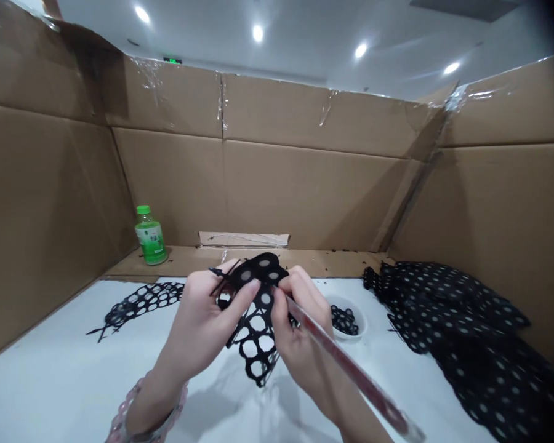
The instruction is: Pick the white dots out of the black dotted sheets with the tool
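Note:
Near the middle of the view, a piece of black ring-patterned mesh (pixel 257 323) is held up above the white table. My left hand (pixel 207 320) grips its left side, with the thumb pressed on the front and thin black strands by the fingers. My right hand (pixel 300 326) pinches a long rod (pixel 351 363) with a dark red shaft and a clear end; its tip meets the mesh, but the contact point is hidden by the fingers. Behind the right hand stands a white bowl (pixel 361 323) holding several small black rings (pixel 344 319).
Another strip of black mesh (pixel 143 301) lies on the white table (pixel 69 344) at the left. A green bottle (pixel 151 237) stands at the back left. Black dotted fabric (pixel 461 326) is heaped at the right. Cardboard walls (pixel 305 191) surround the table.

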